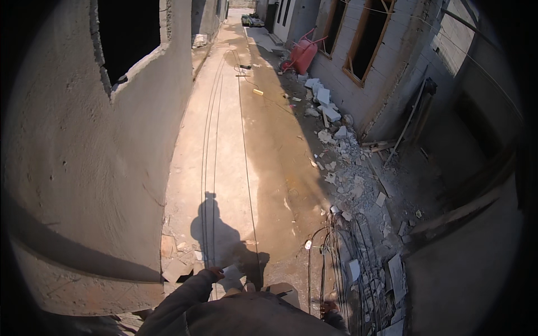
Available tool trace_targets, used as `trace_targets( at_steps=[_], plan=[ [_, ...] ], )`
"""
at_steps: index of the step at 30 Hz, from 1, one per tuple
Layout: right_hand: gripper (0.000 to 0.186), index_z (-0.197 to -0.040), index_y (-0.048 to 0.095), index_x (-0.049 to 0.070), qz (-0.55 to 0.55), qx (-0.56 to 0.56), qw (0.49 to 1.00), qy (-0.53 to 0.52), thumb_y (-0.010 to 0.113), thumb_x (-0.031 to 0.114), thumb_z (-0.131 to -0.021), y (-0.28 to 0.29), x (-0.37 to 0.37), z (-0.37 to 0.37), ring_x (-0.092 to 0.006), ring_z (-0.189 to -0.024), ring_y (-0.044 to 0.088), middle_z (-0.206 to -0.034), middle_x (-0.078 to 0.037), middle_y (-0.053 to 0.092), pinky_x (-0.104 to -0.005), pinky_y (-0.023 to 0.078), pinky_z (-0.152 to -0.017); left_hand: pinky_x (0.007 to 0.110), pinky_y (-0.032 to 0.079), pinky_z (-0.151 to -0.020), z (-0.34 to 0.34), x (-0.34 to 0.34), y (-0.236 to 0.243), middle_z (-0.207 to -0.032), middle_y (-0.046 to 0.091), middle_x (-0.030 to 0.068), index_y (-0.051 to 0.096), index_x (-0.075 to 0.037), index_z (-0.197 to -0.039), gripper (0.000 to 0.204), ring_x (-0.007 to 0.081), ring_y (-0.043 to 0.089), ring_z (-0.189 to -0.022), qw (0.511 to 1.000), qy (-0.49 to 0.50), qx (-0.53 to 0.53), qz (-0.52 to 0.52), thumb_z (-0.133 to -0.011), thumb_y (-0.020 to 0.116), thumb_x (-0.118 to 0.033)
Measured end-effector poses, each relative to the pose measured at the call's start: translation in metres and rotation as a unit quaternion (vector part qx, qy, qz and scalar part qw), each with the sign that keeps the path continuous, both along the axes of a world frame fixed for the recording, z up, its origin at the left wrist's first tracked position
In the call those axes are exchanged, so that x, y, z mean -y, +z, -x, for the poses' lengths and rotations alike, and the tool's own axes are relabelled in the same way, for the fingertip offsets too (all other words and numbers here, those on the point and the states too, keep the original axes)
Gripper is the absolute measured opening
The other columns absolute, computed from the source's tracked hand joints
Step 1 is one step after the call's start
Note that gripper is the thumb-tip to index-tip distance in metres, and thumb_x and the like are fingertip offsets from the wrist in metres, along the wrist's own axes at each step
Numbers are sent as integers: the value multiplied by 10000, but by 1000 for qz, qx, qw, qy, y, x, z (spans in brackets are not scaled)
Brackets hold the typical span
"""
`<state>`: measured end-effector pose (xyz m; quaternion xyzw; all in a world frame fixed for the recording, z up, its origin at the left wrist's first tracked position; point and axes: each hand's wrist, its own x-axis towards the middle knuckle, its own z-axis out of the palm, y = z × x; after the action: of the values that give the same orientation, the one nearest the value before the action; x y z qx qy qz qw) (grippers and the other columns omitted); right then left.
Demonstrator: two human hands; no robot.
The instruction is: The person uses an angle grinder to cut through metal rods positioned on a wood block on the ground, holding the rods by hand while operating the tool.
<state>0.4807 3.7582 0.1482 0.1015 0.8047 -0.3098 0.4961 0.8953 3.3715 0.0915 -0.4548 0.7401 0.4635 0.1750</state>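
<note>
My left hand [215, 273] is low and left of centre, its fingers closed around thin dark wires [205, 168]. These stretch ahead in near-parallel lines along the sunlit ground, and their far part bends round. Down at the right, my right hand [329, 306] is small and blurred beside a bundle of long dark wires [337, 252]; its fingers are not clear. That bundle lies lengthwise over rubble, with some strands looping out to its left. Another single wire [245, 145] runs along the middle of the lane.
A plastered wall [134, 145] with a window opening bounds the left side. Broken blocks and rubble [350, 168] line the right, below a wall with wooden window frames [367, 42]. A red wheelbarrow [304, 55] leans there. Farther off, a small yellow block [258, 92] lies on the ground.
</note>
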Motion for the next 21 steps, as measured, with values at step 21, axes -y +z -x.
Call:
trace_targets(
  at_steps=[21],
  plan=[
    [239, -837, 630, 79, 198, -14, 941, 274, 632, 293, -732, -145, 371, 366, -173, -703, 609, -710, -79, 624, -324, 490, -633, 348, 454, -846, 292, 460, 56, -1019, 606, 153, 583, -71, -1070, 468, 260, 571, -967, 988, 145, -49, 15, -712, 648, -366]
  ],
)
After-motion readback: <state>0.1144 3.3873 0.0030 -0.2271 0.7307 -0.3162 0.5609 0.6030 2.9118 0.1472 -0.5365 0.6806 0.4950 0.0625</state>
